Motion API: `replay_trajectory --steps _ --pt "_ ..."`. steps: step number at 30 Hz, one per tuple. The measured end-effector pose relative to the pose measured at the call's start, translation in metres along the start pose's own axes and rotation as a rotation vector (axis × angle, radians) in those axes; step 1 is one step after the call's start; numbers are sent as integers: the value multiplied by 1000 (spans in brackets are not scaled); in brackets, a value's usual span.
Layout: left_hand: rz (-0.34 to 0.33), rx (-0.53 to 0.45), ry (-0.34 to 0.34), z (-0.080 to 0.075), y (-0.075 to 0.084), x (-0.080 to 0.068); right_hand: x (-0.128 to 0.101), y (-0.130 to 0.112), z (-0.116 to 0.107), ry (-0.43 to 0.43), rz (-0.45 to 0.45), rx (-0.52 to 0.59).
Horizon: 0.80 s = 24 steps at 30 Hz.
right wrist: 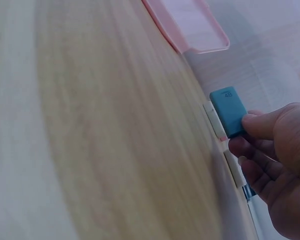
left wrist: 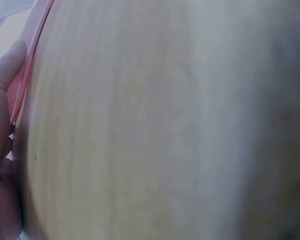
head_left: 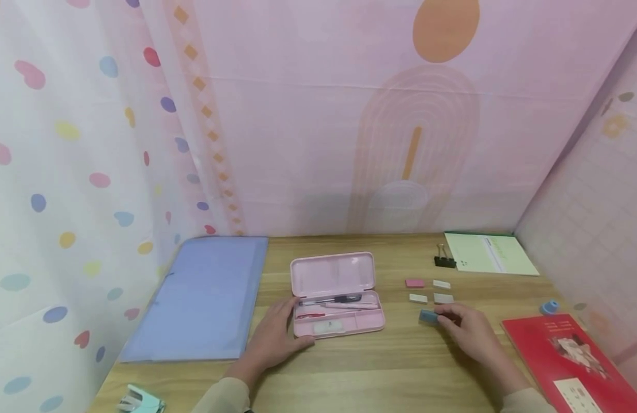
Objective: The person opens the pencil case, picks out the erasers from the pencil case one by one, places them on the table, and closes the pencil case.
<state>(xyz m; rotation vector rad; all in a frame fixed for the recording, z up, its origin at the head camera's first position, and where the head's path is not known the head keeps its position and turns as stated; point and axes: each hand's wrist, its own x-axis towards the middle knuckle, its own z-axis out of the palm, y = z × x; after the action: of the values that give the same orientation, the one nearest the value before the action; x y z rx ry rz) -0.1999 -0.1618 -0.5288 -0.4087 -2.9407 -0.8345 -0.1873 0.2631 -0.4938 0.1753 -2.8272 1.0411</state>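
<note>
A pink pencil case [head_left: 370,320] lies with its lid raised on the wooden table. Inside are a black pen [head_left: 346,299], a pale pen, a small red item and a white eraser [head_left: 329,327]. My left hand [head_left: 275,335] holds the case's left end, thumb at the front edge and fingers toward the hinge side. In the left wrist view its thumb [left wrist: 12,62] lies against the case's side. My right hand [head_left: 470,332] pinches a teal eraser [right wrist: 229,111] marked 4B between thumb and fingers. Behind it lie a pink eraser [head_left: 414,283] and several whitish erasers [head_left: 443,298].
A blue folder [head_left: 205,298] lies left, with a mint stapler-like tool [head_left: 143,400] at the front. A black binder clip [head_left: 445,262] and a pale green notebook [head_left: 491,252] lie back right. A red book [head_left: 566,350] and small blue object [head_left: 549,307] are at the right.
</note>
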Motion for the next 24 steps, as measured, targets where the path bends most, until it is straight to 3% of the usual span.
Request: replay_trajectory --steps 24 --pt "7 14 9 0 0 -1 11 3 12 -50 -4 -3"
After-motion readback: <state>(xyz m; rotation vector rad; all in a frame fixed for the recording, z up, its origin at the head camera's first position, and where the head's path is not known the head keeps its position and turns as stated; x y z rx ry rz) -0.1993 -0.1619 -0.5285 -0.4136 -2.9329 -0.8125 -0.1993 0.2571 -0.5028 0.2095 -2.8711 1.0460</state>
